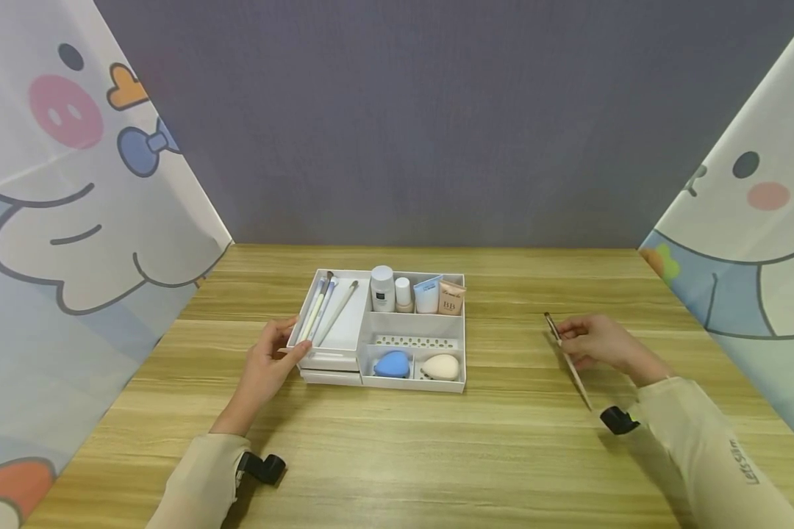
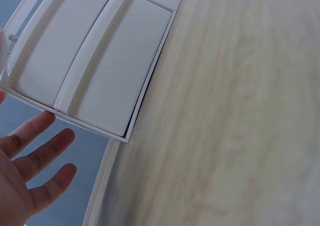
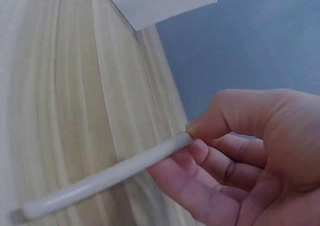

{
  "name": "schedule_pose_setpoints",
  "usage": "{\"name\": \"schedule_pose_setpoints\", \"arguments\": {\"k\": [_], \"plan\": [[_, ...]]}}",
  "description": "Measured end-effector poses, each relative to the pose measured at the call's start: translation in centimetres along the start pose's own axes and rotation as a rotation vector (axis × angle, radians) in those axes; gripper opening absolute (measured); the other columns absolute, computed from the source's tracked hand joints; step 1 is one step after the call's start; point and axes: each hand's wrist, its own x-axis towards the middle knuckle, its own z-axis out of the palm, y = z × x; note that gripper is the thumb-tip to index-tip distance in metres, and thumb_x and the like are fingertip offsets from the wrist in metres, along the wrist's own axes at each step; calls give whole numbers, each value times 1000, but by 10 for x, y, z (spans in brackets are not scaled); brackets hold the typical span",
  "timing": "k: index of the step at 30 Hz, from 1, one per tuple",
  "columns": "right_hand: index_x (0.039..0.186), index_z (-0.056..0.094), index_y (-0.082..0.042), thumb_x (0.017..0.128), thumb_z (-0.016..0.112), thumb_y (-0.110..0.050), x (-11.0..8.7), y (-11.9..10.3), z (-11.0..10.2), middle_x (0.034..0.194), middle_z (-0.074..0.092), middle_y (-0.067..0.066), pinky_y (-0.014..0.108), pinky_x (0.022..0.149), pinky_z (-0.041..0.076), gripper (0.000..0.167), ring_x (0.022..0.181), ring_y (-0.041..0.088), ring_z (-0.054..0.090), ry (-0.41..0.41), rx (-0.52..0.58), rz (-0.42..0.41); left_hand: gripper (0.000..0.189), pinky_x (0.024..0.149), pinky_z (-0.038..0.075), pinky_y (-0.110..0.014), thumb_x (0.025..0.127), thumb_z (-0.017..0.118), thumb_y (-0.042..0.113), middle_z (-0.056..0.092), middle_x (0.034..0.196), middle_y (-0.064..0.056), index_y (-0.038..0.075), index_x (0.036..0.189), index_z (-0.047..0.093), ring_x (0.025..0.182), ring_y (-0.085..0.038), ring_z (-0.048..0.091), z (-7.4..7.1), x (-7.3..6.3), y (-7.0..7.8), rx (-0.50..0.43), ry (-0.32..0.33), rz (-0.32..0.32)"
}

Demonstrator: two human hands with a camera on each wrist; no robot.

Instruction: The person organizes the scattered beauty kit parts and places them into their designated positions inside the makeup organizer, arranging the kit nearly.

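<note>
My right hand point(image 1: 595, 342) pinches a makeup brush point(image 1: 574, 375) between thumb and fingers, over the table right of a white makeup organizer point(image 1: 413, 323). In the right wrist view the pale brush handle point(image 3: 110, 177) slants down to the left; the fingers hide the rest. My left hand point(image 1: 273, 360) holds the organizer's front left corner, thumb at the front and fingers along the side. Seen from the left wrist, the other fingers are spread, one fingertip at the edge beside the drawer fronts point(image 2: 117, 66). Several makeup brushes point(image 1: 319, 308) lie in the organizer's left top tray.
In the organizer's back row stand a white bottle point(image 1: 382, 290), a smaller white-capped bottle point(image 1: 403, 295), a blue tube point(image 1: 427, 295) and a beige BB tube point(image 1: 451, 298). A blue makeup sponge point(image 1: 392, 364) and a cream makeup sponge point(image 1: 440, 366) sit in front compartments. A grey panel point(image 1: 437, 132) rises behind the wooden table point(image 1: 397, 455).
</note>
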Motion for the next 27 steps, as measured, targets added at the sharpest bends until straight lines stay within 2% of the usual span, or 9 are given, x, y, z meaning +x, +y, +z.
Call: {"name": "schedule_pose_setpoints", "arguments": {"k": [9,16,23,27], "plan": [[134,38,26,94,58,1,4,-5,11,111,57,29,38,68,60,51,79,20,66,36,73,-55,41,73,50,-16,92,67,0,61,121,-25,-2,131,52,94,3,55,0,0,0,-8,-3,11],[131,39,26,94,57,6,10,-7,22,112,56,31,36,69,60,46,79,16,66,99,170,-101,40,74,50,-16,93,68,0,62,119,-25,-1,130,52,93,3,55,1,0,0,-15,-2,8],[132,37,27,95,58,3,12,-14,30,112,59,24,37,72,60,48,87,15,67,153,257,-119,41,74,50,-15,92,68,0,62,121,-25,-1,130,52,94,4,55,1,0,-1,-17,-2,21],[132,37,26,95,58,3,12,-19,34,110,60,18,36,72,60,49,87,12,66,165,276,-132,42,74,49,-15,92,68,-1,61,122,-26,-2,130,52,95,4,55,1,1,-2,-17,-2,25]]}}
